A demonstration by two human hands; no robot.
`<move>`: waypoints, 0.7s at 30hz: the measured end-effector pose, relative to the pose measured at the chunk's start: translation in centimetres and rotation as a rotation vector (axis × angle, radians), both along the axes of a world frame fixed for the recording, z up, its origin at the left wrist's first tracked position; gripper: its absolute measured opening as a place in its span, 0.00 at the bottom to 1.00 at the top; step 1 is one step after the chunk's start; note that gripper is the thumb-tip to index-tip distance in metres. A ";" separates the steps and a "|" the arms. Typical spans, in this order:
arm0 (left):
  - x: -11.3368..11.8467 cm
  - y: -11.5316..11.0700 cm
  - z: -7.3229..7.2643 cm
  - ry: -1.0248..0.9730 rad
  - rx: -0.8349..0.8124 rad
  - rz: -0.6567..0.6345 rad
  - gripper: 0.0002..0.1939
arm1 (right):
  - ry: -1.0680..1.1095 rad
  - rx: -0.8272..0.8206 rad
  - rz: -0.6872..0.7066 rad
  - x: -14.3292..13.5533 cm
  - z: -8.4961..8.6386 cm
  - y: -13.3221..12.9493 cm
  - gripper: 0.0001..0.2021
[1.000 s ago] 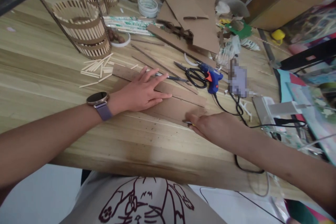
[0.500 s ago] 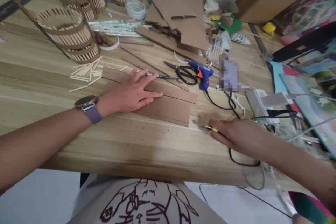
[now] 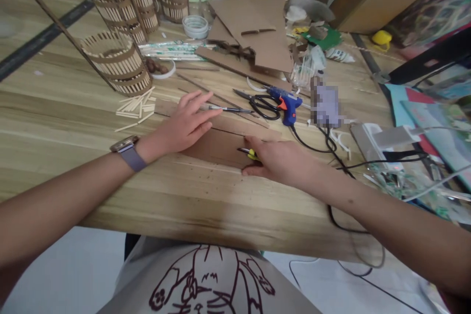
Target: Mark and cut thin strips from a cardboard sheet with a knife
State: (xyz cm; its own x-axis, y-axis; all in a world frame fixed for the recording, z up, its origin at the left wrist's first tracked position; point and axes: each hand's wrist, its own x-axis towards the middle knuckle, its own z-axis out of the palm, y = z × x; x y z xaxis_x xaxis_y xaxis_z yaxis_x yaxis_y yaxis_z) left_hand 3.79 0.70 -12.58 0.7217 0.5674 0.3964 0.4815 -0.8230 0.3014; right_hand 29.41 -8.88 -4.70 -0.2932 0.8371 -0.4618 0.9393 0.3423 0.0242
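Note:
Two flat pieces of brown cardboard point(image 3: 221, 146) lie on the wooden table, a dark gap running between them. My left hand point(image 3: 189, 120) rests with its fingers spread over their left part, a watch on its wrist. A pen point(image 3: 237, 110) lies under or beside its fingertips. Between the fingers of my right hand point(image 3: 277, 157) is a small craft knife point(image 3: 251, 153) with a yellow part showing; most of it is hidden by the palm. The thumb and fingers of that hand touch the right end of the near cardboard piece.
Black scissors point(image 3: 265, 107) and a blue glue gun point(image 3: 289, 105) with its cord lie beyond the cardboard. Short wooden sticks point(image 3: 136, 105) and a slatted basket point(image 3: 117, 66) are at left. Larger cardboard sheets point(image 3: 253, 14) lie behind. A white power strip point(image 3: 364, 140) is at right.
My right hand has moved left with the craft knife, from the bare table onto the right end of the cardboard. My left hand remains spread on the cardboard. The camera view has shifted slightly.

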 end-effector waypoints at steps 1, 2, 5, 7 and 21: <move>-0.4 0.1 0.0 0.002 0.000 0.025 0.22 | -0.002 0.000 0.002 0.5 0.0 -0.2 0.29; -0.8 0.1 0.1 0.007 -0.002 0.047 0.22 | -0.008 0.004 0.001 1.2 -0.2 -0.5 0.29; -1.5 0.2 0.0 0.016 0.003 0.079 0.22 | -0.039 0.033 -0.013 3.7 -0.7 -1.6 0.30; -1.4 0.0 0.0 0.020 0.005 0.072 0.22 | -0.055 0.052 -0.022 5.3 -1.0 -2.3 0.31; 3.6 -2.4 -0.5 0.083 0.063 0.021 0.21 | -0.088 -0.034 0.199 -3.4 1.0 -0.7 0.16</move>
State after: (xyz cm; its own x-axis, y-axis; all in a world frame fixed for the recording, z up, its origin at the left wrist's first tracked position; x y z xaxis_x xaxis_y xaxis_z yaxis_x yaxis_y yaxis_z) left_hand 7.40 -1.70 -13.10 0.7417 0.5586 0.3713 0.5201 -0.8285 0.2075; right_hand 26.04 -9.59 -3.73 -0.4083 0.7501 -0.5201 0.8478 0.5229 0.0885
